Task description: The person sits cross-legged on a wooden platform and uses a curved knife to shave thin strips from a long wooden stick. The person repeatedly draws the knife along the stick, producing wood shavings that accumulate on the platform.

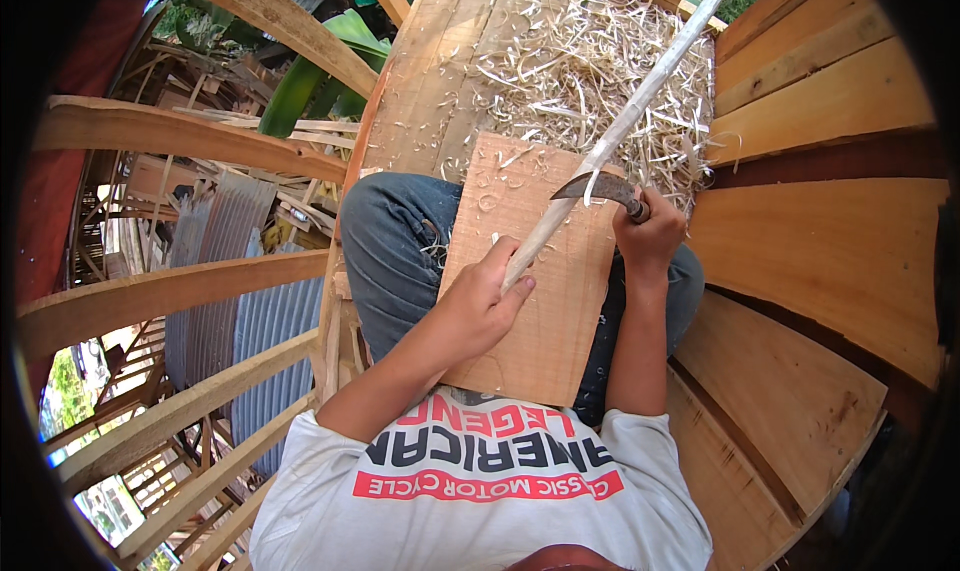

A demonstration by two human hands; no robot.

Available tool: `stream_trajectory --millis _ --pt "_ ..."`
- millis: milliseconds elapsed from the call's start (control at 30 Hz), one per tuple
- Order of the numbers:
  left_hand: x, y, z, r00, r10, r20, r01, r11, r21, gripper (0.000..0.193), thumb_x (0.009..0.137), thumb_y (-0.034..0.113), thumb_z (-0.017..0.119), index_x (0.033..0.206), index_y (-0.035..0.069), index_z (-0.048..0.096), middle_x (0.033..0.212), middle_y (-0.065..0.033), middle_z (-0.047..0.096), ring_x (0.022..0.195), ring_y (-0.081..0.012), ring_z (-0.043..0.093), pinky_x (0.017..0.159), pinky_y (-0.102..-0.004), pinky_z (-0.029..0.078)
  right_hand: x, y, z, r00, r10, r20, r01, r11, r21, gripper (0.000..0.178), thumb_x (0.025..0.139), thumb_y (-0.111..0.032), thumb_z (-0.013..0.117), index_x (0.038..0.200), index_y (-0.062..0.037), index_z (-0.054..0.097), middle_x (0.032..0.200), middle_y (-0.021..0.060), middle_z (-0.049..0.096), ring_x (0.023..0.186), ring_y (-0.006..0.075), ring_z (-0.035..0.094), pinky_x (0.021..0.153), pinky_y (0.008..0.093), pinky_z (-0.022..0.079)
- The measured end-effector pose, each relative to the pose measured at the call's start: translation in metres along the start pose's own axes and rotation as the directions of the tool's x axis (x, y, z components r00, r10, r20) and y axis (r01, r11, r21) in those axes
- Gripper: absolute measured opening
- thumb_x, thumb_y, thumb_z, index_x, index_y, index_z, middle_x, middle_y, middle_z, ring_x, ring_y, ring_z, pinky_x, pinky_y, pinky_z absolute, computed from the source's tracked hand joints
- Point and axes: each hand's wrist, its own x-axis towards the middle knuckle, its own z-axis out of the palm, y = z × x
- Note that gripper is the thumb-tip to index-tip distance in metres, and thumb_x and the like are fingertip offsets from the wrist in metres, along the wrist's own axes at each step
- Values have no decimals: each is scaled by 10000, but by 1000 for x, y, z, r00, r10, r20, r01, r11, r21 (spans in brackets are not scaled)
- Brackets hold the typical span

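Note:
A long pale wooden pole [632,113] slants from my lap up to the far right, its far end running out of the picture. My left hand [488,296] is closed around its near end. In my right hand [650,233] is the handle of a curved knife [592,187], a sickle-like dark blade. The blade lies across the pole, and a thin curl of shaving hangs at that spot. Under the pole a flat wooden board [533,336] rests across my legs, with a few shavings on it.
A heap of pale wood shavings [570,61] covers part of the plank floor [415,121] ahead. Wooden rails [190,293] run along my left, with corrugated metal sheets [275,346] below. A plank wall [810,246] stands close on my right. A green leaf [310,91] reaches in at the far left.

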Motion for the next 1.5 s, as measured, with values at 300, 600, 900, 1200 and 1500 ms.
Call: stream_trajectory --millis 300,600,900,1200,1500 --pt "-3 -1 4 1000 -17 0 17 1000 -24 215 950 129 533 1118 1 495 879 -149 594 826 -184 561 757 -314 439 5 7 -4 996 89 -18 -90 995 -51 210 721 -114 595 563 -25 488 508 174 466 469 363 494 467 409 401" --pt "0 -7 -5 995 -19 102 31 992 -124 162 950 137 533 1067 34 489 794 -42 531 689 -106 517 627 -263 425 4 14 -1 984 62 165 -75 994 78 233 761 -146 651 607 -25 524 497 135 467 446 278 482 469 376 394" --pt "9 -28 -39 963 -87 255 184 905 -383 128 945 115 524 1053 60 483 750 30 445 594 -49 432 522 -225 386 0 -4 -21 705 -93 703 -475 674 566 172 831 -102 707 953 -1 638 656 -61 528 557 13 436 499 207 342" --pt "6 -33 -38 948 -108 299 215 911 -351 182 944 143 537 1090 49 482 744 25 450 580 -53 444 517 -223 389 0 -1 -24 683 20 730 -565 648 511 265 824 -103 733 1050 11 654 655 -61 510 590 23 412 523 207 331" --pt "15 -31 -35 963 -76 258 181 892 -414 159 950 123 525 1082 46 480 734 24 442 565 -53 436 507 -225 381 -8 -7 -14 707 -182 684 -438 646 625 215 852 -71 690 1047 15 662 689 -50 578 595 11 477 527 178 372"
